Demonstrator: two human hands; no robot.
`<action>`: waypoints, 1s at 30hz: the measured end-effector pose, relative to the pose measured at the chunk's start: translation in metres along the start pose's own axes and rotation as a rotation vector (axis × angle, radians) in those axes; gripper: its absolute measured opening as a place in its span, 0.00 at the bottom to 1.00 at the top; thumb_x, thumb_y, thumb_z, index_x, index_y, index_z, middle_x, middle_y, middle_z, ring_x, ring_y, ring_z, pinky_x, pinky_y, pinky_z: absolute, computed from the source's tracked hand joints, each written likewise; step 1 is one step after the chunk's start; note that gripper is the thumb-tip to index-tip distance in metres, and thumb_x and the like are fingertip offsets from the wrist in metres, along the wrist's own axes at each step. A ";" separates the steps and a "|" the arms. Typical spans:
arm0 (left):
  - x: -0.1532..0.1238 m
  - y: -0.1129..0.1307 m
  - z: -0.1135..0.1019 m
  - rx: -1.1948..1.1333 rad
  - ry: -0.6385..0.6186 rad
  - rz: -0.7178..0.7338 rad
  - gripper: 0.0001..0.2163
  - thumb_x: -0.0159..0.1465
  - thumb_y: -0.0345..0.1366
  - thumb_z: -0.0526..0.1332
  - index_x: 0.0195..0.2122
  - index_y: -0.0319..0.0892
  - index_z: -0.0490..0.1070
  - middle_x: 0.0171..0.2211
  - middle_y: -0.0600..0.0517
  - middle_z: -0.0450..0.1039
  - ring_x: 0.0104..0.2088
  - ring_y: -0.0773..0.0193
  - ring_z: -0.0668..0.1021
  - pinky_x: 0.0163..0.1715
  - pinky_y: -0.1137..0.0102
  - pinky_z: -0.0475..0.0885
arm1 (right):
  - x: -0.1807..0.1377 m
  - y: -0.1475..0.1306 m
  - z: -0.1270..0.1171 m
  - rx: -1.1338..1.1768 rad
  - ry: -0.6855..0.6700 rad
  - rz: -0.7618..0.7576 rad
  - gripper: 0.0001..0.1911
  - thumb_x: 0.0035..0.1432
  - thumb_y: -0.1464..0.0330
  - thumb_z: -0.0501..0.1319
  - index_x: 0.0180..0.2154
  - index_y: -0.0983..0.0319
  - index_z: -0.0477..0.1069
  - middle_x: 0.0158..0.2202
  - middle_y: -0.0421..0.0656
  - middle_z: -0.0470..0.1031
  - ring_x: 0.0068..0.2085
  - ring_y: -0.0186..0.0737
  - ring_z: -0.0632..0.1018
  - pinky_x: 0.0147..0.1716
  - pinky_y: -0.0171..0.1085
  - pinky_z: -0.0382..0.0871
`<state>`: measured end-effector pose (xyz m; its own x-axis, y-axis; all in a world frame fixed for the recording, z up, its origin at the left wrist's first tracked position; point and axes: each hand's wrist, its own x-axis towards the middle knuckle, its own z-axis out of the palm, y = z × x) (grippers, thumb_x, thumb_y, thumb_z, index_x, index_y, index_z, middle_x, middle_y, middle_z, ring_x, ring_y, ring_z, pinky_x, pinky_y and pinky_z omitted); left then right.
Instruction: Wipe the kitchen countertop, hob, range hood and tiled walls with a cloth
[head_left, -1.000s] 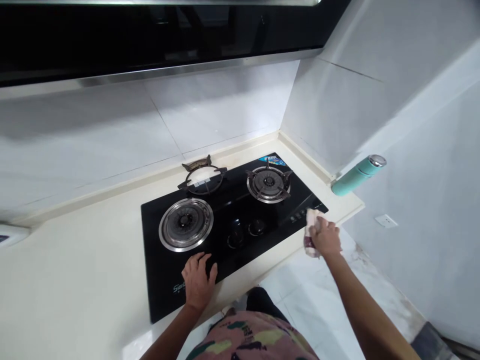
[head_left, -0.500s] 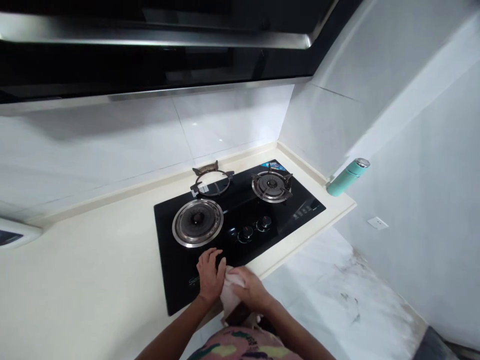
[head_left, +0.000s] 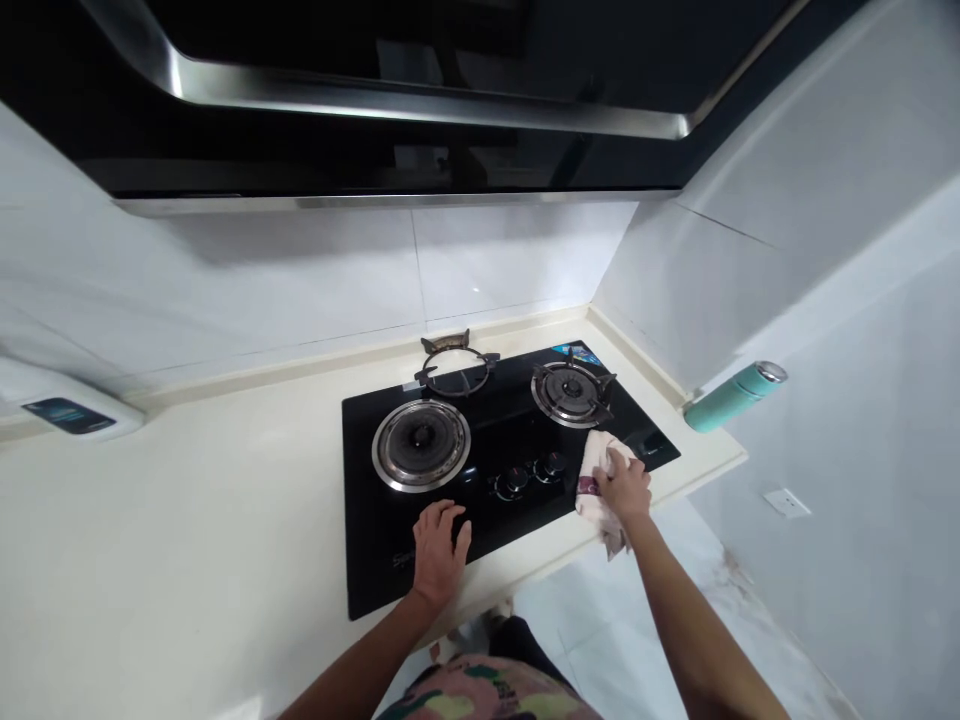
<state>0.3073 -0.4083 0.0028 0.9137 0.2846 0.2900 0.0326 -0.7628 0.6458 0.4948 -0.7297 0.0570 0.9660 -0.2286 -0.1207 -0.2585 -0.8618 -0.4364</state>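
On the right front part of the black glass gas stove (head_left: 510,430), my right hand (head_left: 627,486) presses a pale pink cloth (head_left: 598,505) with a purple band. The cloth's lower end hangs over the counter edge. My left hand (head_left: 439,548) rests near the stove's front edge, fingers bent but apart, holding nothing. Behind it is the left burner (head_left: 421,444), whose pan support is off. That loose pan support (head_left: 457,384) lies at the stove's back edge. The right burner (head_left: 571,390) has its support on. Two control knobs (head_left: 514,482) sit between my hands.
A mint-green flask (head_left: 735,397) stands at the counter's right end. Overhead, a black range hood (head_left: 390,150) juts out. At the far left is a white device (head_left: 75,405) with a dark screen. The cream counter (head_left: 225,520) stretches leftward from the stove.
My right hand has carried the cloth from beside my left hand to the stove's right front. My left hand stays near the front edge. The view has shifted.
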 end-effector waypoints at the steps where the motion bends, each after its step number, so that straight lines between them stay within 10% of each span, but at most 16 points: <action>1: 0.000 0.000 0.000 0.004 0.004 -0.006 0.14 0.72 0.43 0.55 0.49 0.44 0.76 0.52 0.43 0.73 0.55 0.51 0.74 0.54 0.52 0.71 | -0.008 -0.006 0.010 -0.023 -0.015 -0.028 0.29 0.65 0.58 0.56 0.65 0.56 0.66 0.62 0.55 0.60 0.63 0.63 0.64 0.61 0.63 0.62; 7: -0.001 0.003 -0.002 0.046 0.008 -0.005 0.13 0.72 0.42 0.56 0.47 0.45 0.77 0.50 0.44 0.74 0.54 0.51 0.75 0.53 0.53 0.72 | -0.061 0.014 0.039 -0.039 -0.115 -0.407 0.22 0.67 0.65 0.55 0.61 0.56 0.68 0.59 0.50 0.64 0.59 0.51 0.69 0.60 0.48 0.67; 12: -0.001 0.006 -0.002 0.106 0.030 0.014 0.10 0.72 0.40 0.57 0.46 0.45 0.77 0.49 0.45 0.75 0.53 0.52 0.76 0.51 0.55 0.72 | -0.016 0.036 0.016 -0.183 -0.200 -0.475 0.21 0.67 0.66 0.55 0.60 0.57 0.68 0.55 0.48 0.68 0.52 0.48 0.75 0.53 0.44 0.71; 20: -0.003 0.011 -0.002 0.149 0.075 0.026 0.09 0.73 0.39 0.57 0.45 0.44 0.76 0.47 0.45 0.75 0.51 0.54 0.77 0.50 0.58 0.73 | 0.065 -0.048 0.024 -0.232 -0.340 -0.713 0.22 0.64 0.72 0.58 0.58 0.54 0.74 0.60 0.43 0.71 0.58 0.43 0.72 0.61 0.39 0.63; 30: -0.005 0.018 -0.002 0.154 0.063 -0.031 0.09 0.72 0.39 0.57 0.43 0.44 0.77 0.47 0.45 0.76 0.51 0.54 0.76 0.50 0.57 0.72 | 0.064 -0.142 0.053 -0.300 -0.476 -0.882 0.25 0.66 0.73 0.59 0.62 0.51 0.72 0.65 0.42 0.68 0.60 0.44 0.71 0.62 0.39 0.61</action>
<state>0.3030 -0.4222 0.0142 0.8842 0.3414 0.3189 0.1260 -0.8316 0.5409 0.5926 -0.5979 0.0639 0.6928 0.6820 -0.2342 0.6119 -0.7279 -0.3094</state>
